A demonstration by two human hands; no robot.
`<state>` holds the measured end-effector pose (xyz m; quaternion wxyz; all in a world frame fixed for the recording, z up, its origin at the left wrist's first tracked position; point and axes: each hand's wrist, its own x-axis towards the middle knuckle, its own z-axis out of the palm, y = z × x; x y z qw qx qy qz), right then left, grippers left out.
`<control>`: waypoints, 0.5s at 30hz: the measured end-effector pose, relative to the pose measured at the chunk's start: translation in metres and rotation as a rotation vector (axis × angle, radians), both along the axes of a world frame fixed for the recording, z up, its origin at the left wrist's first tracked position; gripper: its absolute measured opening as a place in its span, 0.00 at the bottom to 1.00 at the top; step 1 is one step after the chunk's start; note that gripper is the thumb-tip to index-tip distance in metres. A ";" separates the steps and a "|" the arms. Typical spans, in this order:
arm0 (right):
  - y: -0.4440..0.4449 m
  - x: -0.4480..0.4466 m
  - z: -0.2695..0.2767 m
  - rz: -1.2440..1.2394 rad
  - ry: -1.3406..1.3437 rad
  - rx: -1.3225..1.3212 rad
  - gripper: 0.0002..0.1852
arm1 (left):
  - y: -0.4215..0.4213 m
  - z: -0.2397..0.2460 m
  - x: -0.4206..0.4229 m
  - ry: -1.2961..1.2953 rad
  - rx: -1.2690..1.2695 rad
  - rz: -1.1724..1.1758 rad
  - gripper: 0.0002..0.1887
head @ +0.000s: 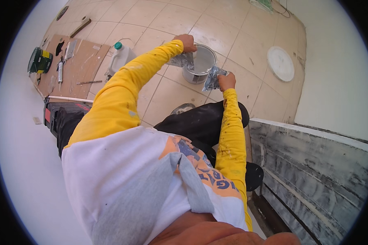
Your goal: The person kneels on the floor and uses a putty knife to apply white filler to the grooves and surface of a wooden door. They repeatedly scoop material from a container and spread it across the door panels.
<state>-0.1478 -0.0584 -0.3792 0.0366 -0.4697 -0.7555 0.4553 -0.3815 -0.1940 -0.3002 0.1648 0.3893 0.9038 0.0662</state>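
Note:
A metal-coloured bucket [191, 76] stands on the floor in front of me, and whitish material shows inside it. My left hand [187, 43] grips a broad, smeared putty knife [185, 60] at the bucket's left rim. On the other side, my right hand [227, 81] holds a second putty knife [214, 78], its blade coated with grey-blue residue. That blade is close to the bucket's right rim; whether it touches cannot be told. Fingers hide most of both handles.
A white round lid [280, 63] lies on the tiles [168, 95] to the right. Leftward are a jug [122, 58], a cardboard sheet [82, 65] with a cartridge tube [60, 72], a dark green bucket [40, 60] and a toolbox [50, 114]. A smeared panelled piece [309, 159] stands at right.

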 end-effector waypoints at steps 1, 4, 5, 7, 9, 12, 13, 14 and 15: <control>-0.001 0.000 -0.001 0.009 0.012 0.022 0.28 | -0.003 -0.001 -0.001 0.008 -0.006 -0.019 0.23; -0.006 0.000 -0.001 0.024 0.028 0.039 0.29 | -0.010 -0.010 -0.003 -0.011 -0.019 -0.050 0.23; -0.006 -0.002 0.001 0.029 0.033 0.042 0.30 | -0.015 -0.027 0.003 -0.045 -0.019 -0.044 0.23; -0.006 -0.001 -0.005 -0.015 0.043 0.037 0.30 | -0.009 -0.042 0.013 -0.132 0.013 0.001 0.23; -0.004 0.003 -0.008 -0.050 0.046 0.029 0.30 | -0.004 -0.050 0.025 -0.237 0.061 0.104 0.24; -0.009 0.006 0.003 -0.067 0.045 0.015 0.30 | -0.002 -0.074 0.028 -0.368 0.170 0.144 0.26; -0.009 0.007 0.004 -0.077 0.050 0.016 0.30 | 0.000 -0.079 0.031 -0.360 0.194 0.185 0.26; -0.010 0.007 0.006 -0.087 0.054 0.017 0.30 | 0.000 -0.084 0.035 -0.353 0.219 0.226 0.26; -0.009 0.006 0.009 -0.066 0.051 0.003 0.30 | 0.002 -0.089 0.036 -0.344 0.245 0.267 0.25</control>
